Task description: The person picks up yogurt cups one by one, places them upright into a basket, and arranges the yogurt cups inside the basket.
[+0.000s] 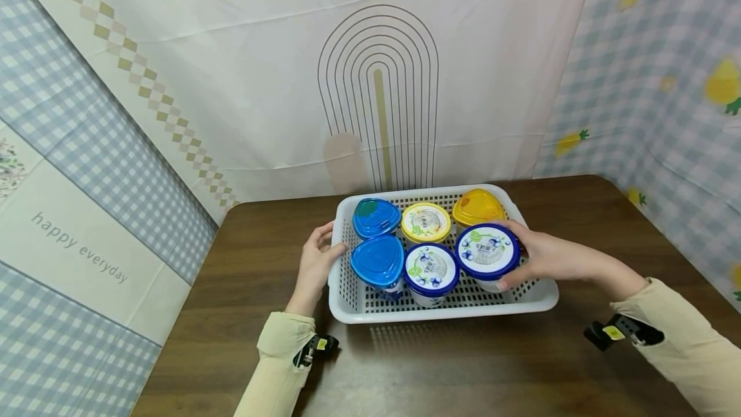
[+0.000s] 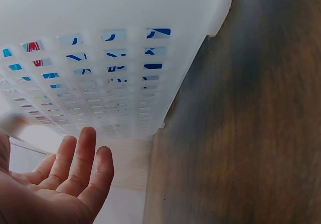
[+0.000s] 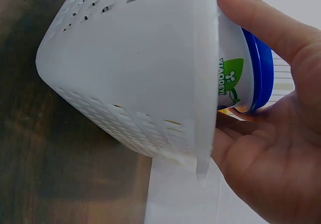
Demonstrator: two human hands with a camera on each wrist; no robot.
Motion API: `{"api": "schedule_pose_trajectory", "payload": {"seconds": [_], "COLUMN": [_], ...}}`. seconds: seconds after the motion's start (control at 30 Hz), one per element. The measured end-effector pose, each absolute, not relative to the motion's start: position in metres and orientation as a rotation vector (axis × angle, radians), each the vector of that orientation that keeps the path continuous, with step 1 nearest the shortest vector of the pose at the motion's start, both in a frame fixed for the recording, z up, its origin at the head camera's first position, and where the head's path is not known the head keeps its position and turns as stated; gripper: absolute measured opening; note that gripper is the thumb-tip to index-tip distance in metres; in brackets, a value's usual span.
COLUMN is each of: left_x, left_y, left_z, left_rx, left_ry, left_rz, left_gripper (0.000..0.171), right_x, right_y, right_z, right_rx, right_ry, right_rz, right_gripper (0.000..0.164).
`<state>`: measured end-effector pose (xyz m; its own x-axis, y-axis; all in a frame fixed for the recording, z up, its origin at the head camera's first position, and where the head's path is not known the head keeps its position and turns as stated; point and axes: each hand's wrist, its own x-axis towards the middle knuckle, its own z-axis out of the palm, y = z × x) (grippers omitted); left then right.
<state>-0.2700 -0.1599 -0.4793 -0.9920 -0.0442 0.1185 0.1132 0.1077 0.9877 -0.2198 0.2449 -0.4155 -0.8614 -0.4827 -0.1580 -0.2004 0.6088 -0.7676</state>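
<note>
A white plastic basket with slotted walls stands on the table and holds several lidded cups. My right hand grips a blue-rimmed lidded cup, thumb on the near side and fingers round the far side. In the right wrist view this cup rises above the basket's rim. My left hand is at the basket's left end, with the thumb by the rim. Seen from the left wrist, its fingers are loosely extended beside the slotted wall; contact there is unclear.
Beside the gripped cup stands another blue-rimmed cup. Two cups with plain blue lids fill the left end. Behind are a yellow-rimmed cup and an amber-lidded one. A curtain hangs behind the brown table.
</note>
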Motion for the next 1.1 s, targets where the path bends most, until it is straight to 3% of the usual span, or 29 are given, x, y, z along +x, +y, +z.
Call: {"api": "schedule_pose_trajectory", "payload": {"seconds": [1.1], "left_x": [-0.268], "left_y": [-0.158], "left_z": [-0.477], "left_rx": [-0.077], "left_ry": [-2.242], "left_rz": [-2.02], "left_gripper": [0.049], "right_x": [-0.226], "right_y": [0.244], "right_z": [-0.407], "right_rx": [-0.495], "right_ry": [2.502], "right_rz": [-0.999], "right_gripper": [0.107]}}
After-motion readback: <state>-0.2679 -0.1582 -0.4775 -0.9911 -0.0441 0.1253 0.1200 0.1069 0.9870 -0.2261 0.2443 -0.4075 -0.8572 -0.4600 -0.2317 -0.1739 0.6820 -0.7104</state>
